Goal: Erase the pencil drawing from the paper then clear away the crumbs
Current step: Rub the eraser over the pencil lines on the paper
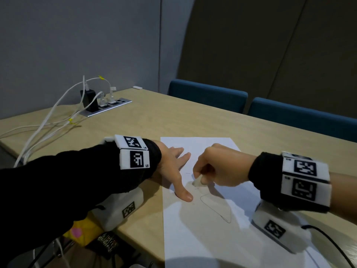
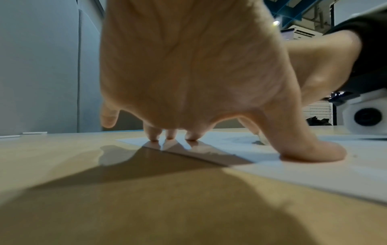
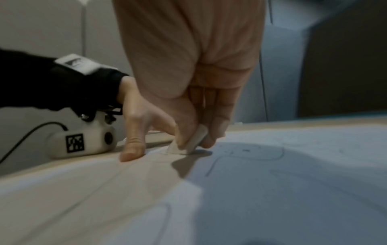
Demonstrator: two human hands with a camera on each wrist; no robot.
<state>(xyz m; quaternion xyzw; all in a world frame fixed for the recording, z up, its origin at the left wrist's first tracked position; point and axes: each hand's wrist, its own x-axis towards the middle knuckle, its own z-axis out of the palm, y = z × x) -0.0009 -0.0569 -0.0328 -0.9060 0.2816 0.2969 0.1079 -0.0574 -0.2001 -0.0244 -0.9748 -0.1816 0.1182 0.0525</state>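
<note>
Pinning the paper [image 1: 202, 238] at lower centre with spread fingers, the left hand [image 1: 172, 171] stops it sliding while the right hand [image 1: 218, 167] pinches the eraser [image 1: 197, 182] against the pencil drawing [image 1: 218, 207].

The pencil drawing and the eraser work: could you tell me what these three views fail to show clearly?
- Pencil drawing: its top is hidden under the right hand in the head view; the right wrist view is blurred.
- Eraser: mostly covered by the pinching fingers; its full shape is unclear.
- Crumbs: too small to make out in any view.
- Paper: its near edge is cut off by the head view's bottom border.
- Left hand: it blocks most of the left wrist view.
</note>
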